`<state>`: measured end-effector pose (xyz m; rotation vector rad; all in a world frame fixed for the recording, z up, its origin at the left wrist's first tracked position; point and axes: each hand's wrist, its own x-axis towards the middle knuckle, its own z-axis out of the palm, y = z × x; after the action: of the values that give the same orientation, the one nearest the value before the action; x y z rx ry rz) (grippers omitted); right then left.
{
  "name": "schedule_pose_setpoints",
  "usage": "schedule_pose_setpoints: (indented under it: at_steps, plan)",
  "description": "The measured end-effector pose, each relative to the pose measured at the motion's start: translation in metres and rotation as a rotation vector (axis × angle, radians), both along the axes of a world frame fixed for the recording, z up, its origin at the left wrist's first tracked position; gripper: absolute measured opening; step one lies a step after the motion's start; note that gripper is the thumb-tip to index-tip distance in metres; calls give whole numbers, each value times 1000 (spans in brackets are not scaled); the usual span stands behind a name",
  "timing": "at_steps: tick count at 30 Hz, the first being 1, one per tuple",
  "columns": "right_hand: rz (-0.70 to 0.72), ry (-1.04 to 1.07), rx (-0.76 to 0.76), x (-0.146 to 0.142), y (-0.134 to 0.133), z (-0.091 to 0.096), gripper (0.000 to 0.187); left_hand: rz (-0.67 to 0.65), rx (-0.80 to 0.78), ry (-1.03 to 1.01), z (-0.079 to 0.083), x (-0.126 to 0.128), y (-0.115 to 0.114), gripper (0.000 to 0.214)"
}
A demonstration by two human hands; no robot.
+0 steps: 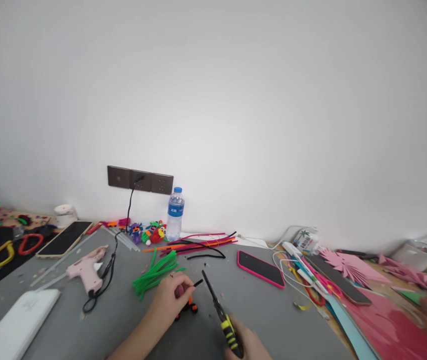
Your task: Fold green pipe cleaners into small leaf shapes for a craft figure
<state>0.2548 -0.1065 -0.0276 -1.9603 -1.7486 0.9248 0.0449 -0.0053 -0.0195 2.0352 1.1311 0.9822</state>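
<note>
My left hand (171,295) is closed around a small pipe-cleaner figure (189,305) with orange, black and dark pink parts, mostly covered by the fingers. From the fingertips a short black pipe-cleaner end (198,283) sticks out to the right. My right hand (249,342) grips scissors (221,312) with yellow-and-black handles. Their long dark blades point up and away, a little right of the black end and apart from it. Just beyond my left hand lies a bundle of green pipe cleaners (156,272).
A pink glue gun (87,270) with a black cord lies left, near a white box (18,325). A water bottle (175,215) stands by the wall beside small figures (149,232). Right are a pink-edged phone (261,269) and red paper (393,325). Other people's hands show at both edges.
</note>
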Motion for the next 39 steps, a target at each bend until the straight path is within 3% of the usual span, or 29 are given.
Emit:
schedule_pose_setpoints:
  at_steps: [10, 18, 24, 32, 39]
  plan:
    - [28, 97, -28, 9, -2, 9, 50, 38, -98, -31, 5, -2, -1, 18]
    - [48, 127, -14, -3, -7, 20, 56, -16, -156, -110, 15, -2, -7, 19]
    - [92, 144, 30, -15, -6, 27, 43, -111, -204, -189, 10, 0, -8, 15]
    - [77, 56, 56, -21, -3, 34, 33, -76, -150, -161, -1, -1, -3, 20]
    - [69, 49, 89, -21, -6, 30, 33, -42, -30, -55, 8, -3, -6, 22]
